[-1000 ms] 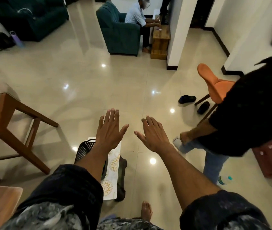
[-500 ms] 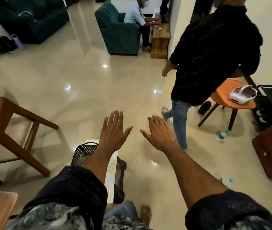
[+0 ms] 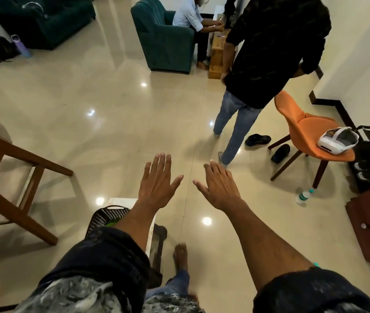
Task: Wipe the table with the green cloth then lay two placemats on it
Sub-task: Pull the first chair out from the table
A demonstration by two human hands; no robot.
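Polished floor [image 3: 89, 105] fills the view. Left hand [image 3: 158, 184] and right hand [image 3: 219, 188] are held out flat, nothing grasped. Green cloth [image 3: 112, 223] is glimpsed in a black basket [image 3: 102, 219] below. Wiping judged not begun; cloth must be fetched first.

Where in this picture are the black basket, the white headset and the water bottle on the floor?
black basket [image 3: 102, 219], head view, on its mesh wall near the rim.
white headset [image 3: 334, 143], head view, on its front shell.
water bottle [image 3: 302, 197], head view, on its labelled middle.
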